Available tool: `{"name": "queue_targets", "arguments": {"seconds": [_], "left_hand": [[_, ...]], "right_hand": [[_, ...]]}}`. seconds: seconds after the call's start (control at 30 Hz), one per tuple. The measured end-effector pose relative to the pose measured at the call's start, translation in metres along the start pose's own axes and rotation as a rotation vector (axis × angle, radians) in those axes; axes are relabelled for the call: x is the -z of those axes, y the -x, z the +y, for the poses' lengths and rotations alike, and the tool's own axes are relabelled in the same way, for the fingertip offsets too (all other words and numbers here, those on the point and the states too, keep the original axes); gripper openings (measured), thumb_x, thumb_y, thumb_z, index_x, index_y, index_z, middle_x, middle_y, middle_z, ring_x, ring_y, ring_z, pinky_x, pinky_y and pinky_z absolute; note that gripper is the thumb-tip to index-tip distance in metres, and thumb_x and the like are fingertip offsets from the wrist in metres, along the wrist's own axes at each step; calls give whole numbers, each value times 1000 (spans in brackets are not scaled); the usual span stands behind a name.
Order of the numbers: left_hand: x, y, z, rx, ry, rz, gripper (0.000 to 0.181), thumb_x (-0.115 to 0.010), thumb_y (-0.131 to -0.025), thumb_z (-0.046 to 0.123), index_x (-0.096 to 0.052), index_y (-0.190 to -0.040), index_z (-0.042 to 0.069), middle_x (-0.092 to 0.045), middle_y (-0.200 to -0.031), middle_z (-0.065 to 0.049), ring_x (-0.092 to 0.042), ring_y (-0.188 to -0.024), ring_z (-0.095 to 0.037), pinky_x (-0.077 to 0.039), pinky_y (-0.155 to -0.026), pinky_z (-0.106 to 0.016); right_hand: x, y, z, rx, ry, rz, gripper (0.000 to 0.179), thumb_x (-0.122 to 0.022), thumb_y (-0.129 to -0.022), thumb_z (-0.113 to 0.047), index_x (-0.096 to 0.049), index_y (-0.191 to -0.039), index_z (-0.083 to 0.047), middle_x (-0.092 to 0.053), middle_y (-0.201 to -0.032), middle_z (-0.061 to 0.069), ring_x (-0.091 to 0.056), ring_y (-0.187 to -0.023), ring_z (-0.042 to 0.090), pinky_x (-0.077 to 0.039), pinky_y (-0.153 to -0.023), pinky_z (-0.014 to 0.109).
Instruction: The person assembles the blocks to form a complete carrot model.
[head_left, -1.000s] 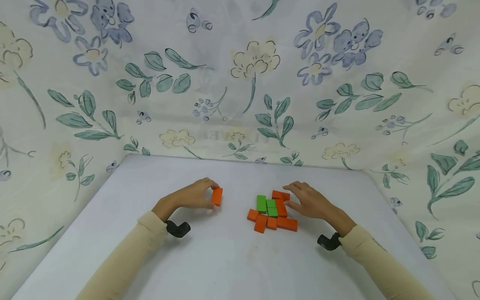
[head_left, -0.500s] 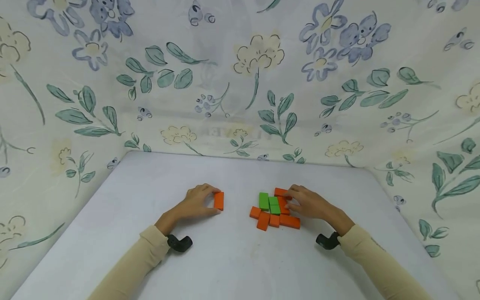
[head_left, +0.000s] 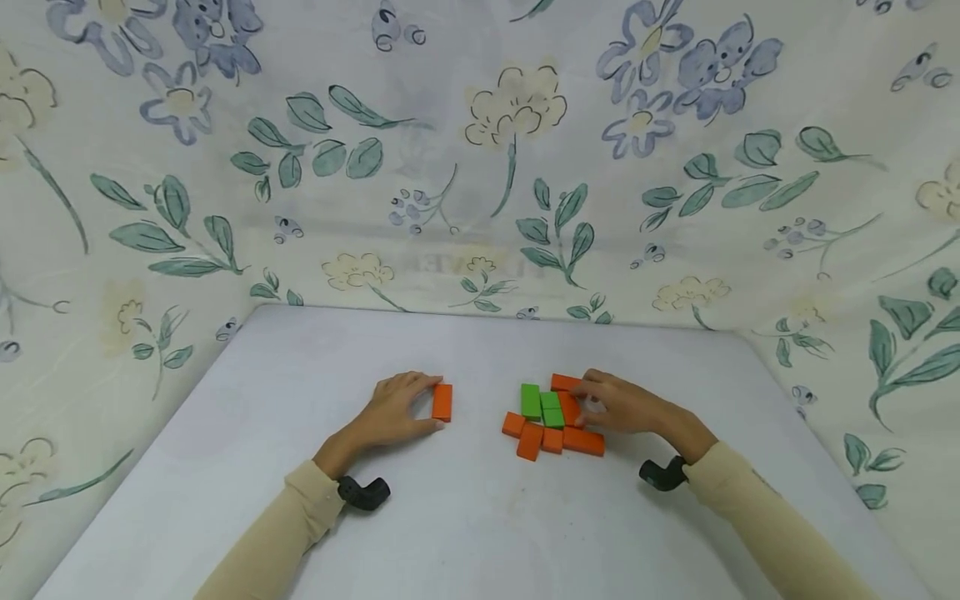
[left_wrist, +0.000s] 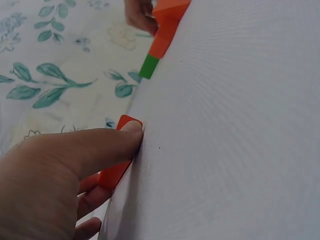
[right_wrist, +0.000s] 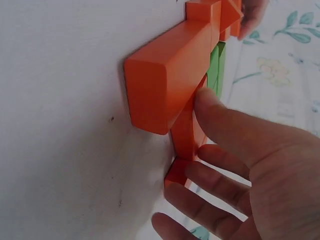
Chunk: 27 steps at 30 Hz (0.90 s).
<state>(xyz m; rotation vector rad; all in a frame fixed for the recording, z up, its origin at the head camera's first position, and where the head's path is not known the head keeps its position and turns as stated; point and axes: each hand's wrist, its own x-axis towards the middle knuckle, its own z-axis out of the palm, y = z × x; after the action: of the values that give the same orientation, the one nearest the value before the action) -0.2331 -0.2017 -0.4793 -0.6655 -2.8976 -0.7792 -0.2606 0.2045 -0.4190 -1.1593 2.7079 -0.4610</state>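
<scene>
On the left of the white table my left hand point(head_left: 390, 408) holds an orange rectangular block point(head_left: 442, 403) by its two ends, thumb at the near end. The block rests on the table, as the left wrist view also shows the block point(left_wrist: 115, 172) under the thumb. At the right edge of a flat cluster, the thumb and fingers of my right hand point(head_left: 626, 404) pinch another orange block point(head_left: 567, 410). That block touches small green blocks point(head_left: 552, 417). In the right wrist view, a long orange block point(right_wrist: 170, 75) lies in front of the thumb.
The cluster also has a taller green block point(head_left: 530, 402), an orange block at the back point(head_left: 566, 382) and several orange blocks along the front, including a tilted one point(head_left: 529, 442). Flower-patterned cloth point(head_left: 450, 167) stands around the back and sides of the table point(head_left: 450, 517).
My left hand has lowered the orange block to the table and moved it slightly right. My right hand has come down onto the cluster's orange block, its fingers closing in.
</scene>
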Motion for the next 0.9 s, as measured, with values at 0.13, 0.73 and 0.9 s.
{"name": "queue_targets", "arguments": {"seconds": [0.13,0.73,0.9], "left_hand": [[1,0,-1,-8,-5,13,67,-76,-84,46,-55,-142,19,-57,-137,-7,-46,-135,-34,-30,-107,-60],[-1,5,-3,-2,34,21,67,-77,-83,50,-57,-140,21,-58,-137,-8,-48,-133,-34,-30,-108,-62],[-1,5,-1,3,30,26,66,-78,-83,48,-57,-140,22,-57,-138,-9,-47,-135,-35,-29,-110,-62]], "right_hand": [[4,-6,-1,-53,-45,-69,46,-77,-88,-24,-63,-127,-3,-61,-106,4,-60,-98,20,-57,-84,33],[0,-15,0,-156,-84,-91,57,-78,-87,-24,-56,-136,-3,-57,-110,4,-57,-98,17,-55,-81,28],[1,-11,-2,-165,-68,-47,59,-79,-85,-26,-57,-134,0,-56,-110,6,-60,-98,19,-56,-81,28]]}}
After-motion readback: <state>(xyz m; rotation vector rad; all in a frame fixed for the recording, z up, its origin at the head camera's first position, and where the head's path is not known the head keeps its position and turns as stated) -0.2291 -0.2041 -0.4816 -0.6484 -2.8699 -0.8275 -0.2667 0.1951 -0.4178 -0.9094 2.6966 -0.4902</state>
